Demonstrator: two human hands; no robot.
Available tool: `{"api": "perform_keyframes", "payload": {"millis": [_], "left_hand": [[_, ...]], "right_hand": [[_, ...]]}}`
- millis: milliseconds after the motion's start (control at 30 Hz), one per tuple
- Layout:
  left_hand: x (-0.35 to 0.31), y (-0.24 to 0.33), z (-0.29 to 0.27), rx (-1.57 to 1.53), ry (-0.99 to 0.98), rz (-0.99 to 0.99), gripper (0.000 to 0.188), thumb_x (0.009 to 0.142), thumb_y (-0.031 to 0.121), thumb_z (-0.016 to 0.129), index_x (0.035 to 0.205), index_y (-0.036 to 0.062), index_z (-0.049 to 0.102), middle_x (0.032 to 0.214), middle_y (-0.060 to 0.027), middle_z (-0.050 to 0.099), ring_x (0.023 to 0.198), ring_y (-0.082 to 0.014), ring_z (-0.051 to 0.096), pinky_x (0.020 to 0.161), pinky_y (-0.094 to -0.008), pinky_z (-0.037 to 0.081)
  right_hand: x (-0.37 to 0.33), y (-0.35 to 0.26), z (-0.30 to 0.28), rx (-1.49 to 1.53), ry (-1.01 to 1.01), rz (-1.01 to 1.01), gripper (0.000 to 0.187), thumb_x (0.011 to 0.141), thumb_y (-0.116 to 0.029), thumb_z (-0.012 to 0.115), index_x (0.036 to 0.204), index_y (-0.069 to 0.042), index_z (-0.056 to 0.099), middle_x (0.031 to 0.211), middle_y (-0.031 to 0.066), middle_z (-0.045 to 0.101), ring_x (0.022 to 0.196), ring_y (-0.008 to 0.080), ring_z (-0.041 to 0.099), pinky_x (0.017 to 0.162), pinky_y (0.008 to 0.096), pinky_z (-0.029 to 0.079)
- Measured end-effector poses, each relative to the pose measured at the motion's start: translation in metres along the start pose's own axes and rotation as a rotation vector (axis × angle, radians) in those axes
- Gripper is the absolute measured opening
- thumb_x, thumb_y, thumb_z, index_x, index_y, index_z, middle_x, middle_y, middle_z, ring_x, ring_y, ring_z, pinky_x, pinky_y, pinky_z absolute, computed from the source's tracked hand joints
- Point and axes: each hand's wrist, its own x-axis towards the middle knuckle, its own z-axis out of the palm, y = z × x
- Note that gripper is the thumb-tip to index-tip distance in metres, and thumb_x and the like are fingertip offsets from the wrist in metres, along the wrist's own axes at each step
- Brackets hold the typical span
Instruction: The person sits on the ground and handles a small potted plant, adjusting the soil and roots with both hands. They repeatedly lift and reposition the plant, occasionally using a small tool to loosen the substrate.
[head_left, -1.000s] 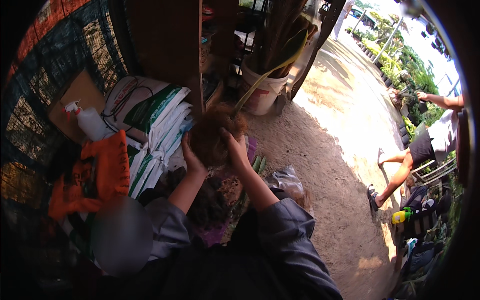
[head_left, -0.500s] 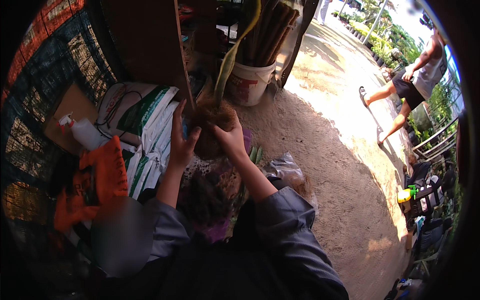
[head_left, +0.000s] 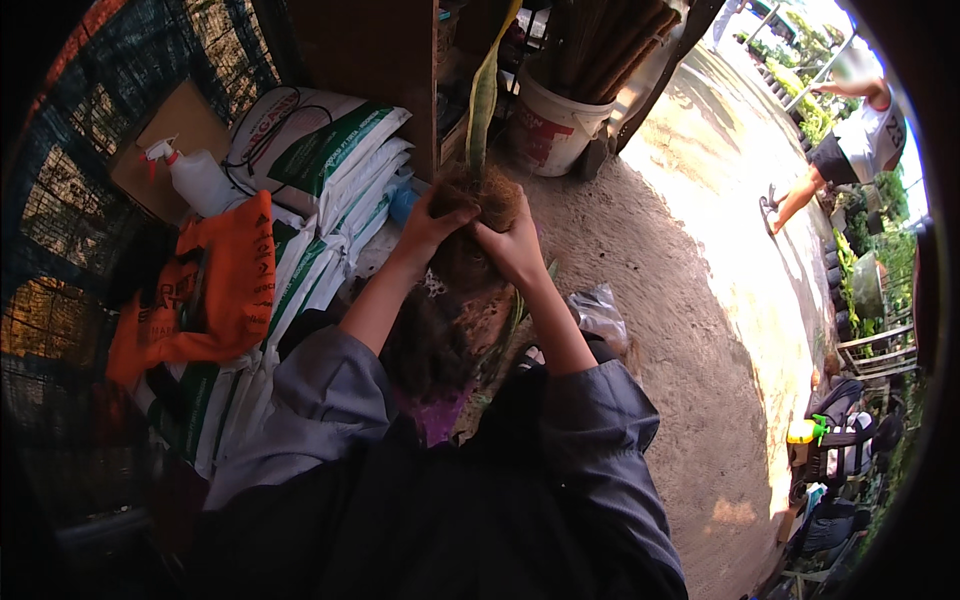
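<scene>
A single snake plant leaf (head_left: 482, 105), long and yellow-edged, stands upright out of a ball of brown coconut fibre (head_left: 490, 190). Around the near left side of that ball my left hand (head_left: 428, 230) is closed, thumb pointing inward. My right hand (head_left: 515, 245) grips the opposite side, its thumb pressed into the fibre close to the left one. Below my wrists lies a dark, loose heap of fibrous material (head_left: 425, 345) over a purple sheet (head_left: 440, 415). More green leaves (head_left: 520, 310) show beside my right forearm. The underside of the ball is mostly hidden.
Stacked white and green sacks (head_left: 350, 150) stand at left, with a spray bottle (head_left: 200, 180) and an orange bag (head_left: 225, 285). A white bucket (head_left: 550, 125) of brown poles is ahead. Clear plastic (head_left: 598, 312) lies on sandy ground. A person (head_left: 850, 140) is at far right.
My left hand, its fingers stretched upright beside the fibre before, now wraps around it. The right hand keeps its hold. The view has shifted, and the person at right has changed pose.
</scene>
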Motion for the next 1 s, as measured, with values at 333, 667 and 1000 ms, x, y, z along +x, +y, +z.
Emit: {"api": "perform_keyframes", "payload": {"millis": [333,667,1000], "left_hand": [[0.006,-0.011,-0.007,-0.016,0.011,-0.106,0.047,0.076,0.018,0.071,0.116,0.0027,0.052,0.107,-0.0067,0.059,0.098,-0.0151,0.056,0.087,-0.0283,0.044],[0.000,0.006,-0.015,-0.223,-0.011,-0.130,0.048,0.085,0.024,0.060,0.126,0.0072,0.041,0.119,-0.0066,0.050,0.113,-0.0166,0.047,0.096,-0.0320,0.037],[0.003,-0.005,-0.017,0.049,0.058,0.096,0.048,0.075,0.010,0.072,0.117,-0.0001,0.050,0.110,-0.0079,0.058,0.101,-0.0164,0.055,0.089,-0.0286,0.044]], "right_hand": [[-0.006,0.005,0.004,-0.024,-0.057,0.077,0.069,0.063,-0.020,0.069,0.125,-0.005,0.043,0.110,0.0168,0.059,0.103,0.0288,0.058,0.087,0.0336,0.045],[-0.008,-0.032,0.021,-0.797,-0.007,-0.138,0.078,0.055,-0.025,0.074,0.125,-0.010,0.043,0.112,0.0122,0.055,0.101,0.0332,0.056,0.077,0.0411,0.048],[-0.001,-0.031,0.021,-0.629,0.000,-0.063,0.085,0.055,-0.025,0.074,0.129,-0.010,0.035,0.108,0.0166,0.059,0.099,0.0353,0.058,0.078,0.0407,0.049]]}}
